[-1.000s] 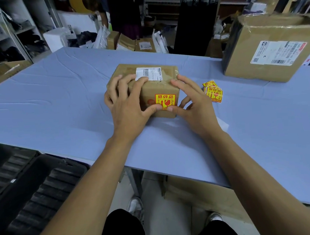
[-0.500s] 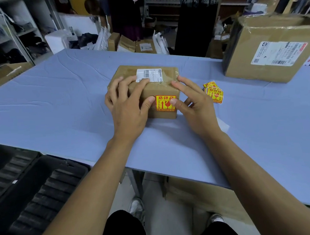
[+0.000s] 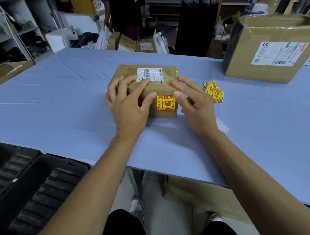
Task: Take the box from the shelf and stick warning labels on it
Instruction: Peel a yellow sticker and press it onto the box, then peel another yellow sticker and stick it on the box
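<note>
A small brown cardboard box [image 3: 160, 91] with a white shipping label on top sits in the middle of the blue table [image 3: 59, 108]. A yellow and red warning label [image 3: 165, 103] is stuck on its near side. My left hand [image 3: 129, 104] clasps the box's left near corner, fingers over the top, thumb beside the label. My right hand [image 3: 195, 102] has its thumb at the label's upper right corner and its fingers spread along the box's right edge. A small stack of spare warning labels [image 3: 214, 92] lies on the table just right of my right hand.
A large brown carton [image 3: 273, 50] with a shipping label stands at the table's back right. A black ribbed case [image 3: 33, 193] lies low at the left, below the table edge. Shelves, parcels and bags crowd the floor behind the table. A white paper scrap [image 3: 223, 127] lies under my right wrist.
Both thumbs have slid up from the label's lower edge to its upper corners. The box has stayed in place.
</note>
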The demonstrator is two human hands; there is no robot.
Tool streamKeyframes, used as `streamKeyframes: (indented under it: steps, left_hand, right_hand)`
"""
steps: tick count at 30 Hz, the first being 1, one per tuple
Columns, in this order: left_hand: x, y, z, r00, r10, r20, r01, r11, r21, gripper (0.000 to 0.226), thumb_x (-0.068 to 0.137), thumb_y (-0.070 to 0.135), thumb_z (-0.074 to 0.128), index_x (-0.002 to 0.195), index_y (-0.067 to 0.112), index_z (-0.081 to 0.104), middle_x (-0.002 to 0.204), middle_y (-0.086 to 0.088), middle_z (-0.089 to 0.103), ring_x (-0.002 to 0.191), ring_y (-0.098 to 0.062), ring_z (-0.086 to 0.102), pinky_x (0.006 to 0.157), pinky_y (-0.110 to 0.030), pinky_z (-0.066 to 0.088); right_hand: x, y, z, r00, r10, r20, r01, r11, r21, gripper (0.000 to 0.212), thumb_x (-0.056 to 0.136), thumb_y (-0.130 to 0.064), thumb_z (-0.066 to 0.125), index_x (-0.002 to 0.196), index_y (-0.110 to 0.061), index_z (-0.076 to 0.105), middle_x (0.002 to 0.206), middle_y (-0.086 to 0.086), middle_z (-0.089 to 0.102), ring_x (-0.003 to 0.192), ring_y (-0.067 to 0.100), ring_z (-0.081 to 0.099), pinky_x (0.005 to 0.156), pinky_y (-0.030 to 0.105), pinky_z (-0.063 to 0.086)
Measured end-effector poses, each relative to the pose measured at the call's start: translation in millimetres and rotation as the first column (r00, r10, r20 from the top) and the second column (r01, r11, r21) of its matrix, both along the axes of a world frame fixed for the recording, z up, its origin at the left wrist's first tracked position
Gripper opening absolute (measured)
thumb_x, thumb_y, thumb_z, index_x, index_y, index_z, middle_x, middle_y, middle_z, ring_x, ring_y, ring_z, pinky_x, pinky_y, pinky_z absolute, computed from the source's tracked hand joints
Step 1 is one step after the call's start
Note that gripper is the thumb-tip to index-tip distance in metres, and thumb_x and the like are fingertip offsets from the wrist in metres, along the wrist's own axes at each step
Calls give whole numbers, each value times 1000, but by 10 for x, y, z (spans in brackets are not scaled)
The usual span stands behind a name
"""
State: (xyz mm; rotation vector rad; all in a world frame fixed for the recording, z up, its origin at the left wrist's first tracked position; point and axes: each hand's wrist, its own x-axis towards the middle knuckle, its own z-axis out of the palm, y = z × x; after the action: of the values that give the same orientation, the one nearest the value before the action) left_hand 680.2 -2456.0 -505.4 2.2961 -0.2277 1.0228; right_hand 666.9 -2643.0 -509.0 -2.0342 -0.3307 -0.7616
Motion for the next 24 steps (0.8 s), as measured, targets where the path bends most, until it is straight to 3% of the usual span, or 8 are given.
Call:
streamKeyframes:
  steps: [4,6,8,11,13,17,21,24]
  left_hand:
    - [4,-16,-21,999,33,14,-34,998,56,57,78,71,58,119,33,68,132,6,59,132,-27,41,104,-49,35]
    - [8,-8,-21,1000,26,13,-27,999,40,51,84,66,54,120,34,68,133,6,58,132,-27,41,103,-51,35]
    - [-1,-5,-20,1000,26,7,-26,999,30,43,93,57,47,123,33,66,136,5,57,133,-27,40,103,-52,35]
    - [-70,-30,-25,998,66,-22,-62,988,139,45,95,50,46,133,29,58,147,-2,48,139,-30,34,106,-54,31]
    - [-178,-44,-24,993,93,-70,-76,973,218,55,92,48,47,142,25,47,155,-9,37,143,-34,28,108,-57,29]
    - [-526,-107,2,995,41,-92,-23,982,185,62,88,36,55,147,20,40,157,-19,28,141,-40,25,112,-55,28]
    - [-886,-333,7,984,-107,-144,129,980,150,50,89,30,56,137,15,52,142,-14,45,130,-34,37,107,-45,37]
    - [-1015,-517,-22,919,-260,-297,313,939,145,40,90,24,58,128,9,58,123,-12,56,118,-30,48,97,-46,47]
  right_hand:
    - [11,-3,-9,1000,2,8,-2,1000,-25,43,88,-35,67,129,-22,66,140,-8,55,56,3,51,63,22,50]
    - [-5,-5,-9,1000,3,12,-3,1000,-14,36,95,-27,61,129,-20,65,140,-7,55,81,-4,63,75,30,57]
    - [-13,1,-15,1000,-3,12,3,1000,-7,33,100,-23,52,131,-21,64,140,-10,52,111,10,64,86,43,58]
    - [-78,-14,-19,1000,-9,-19,8,997,-82,37,103,-27,44,137,-25,58,147,-6,51,121,19,60,92,48,55]
    - [-209,-51,-4,997,-77,-23,71,980,-188,38,104,-27,41,140,-26,54,147,-2,53,130,14,53,98,39,51]
    - [-570,-137,-6,982,-185,37,187,932,-311,37,102,-31,43,132,-25,61,144,1,55,115,8,53,75,32,51]
    - [-898,-316,-5,978,-204,45,208,936,-285,35,97,-35,51,125,-21,66,138,2,59,87,20,67,68,37,56]
    - [-1116,-537,16,964,-265,-14,255,940,-228,29,94,-26,59,121,-18,67,132,2,59,66,17,59,69,41,55]
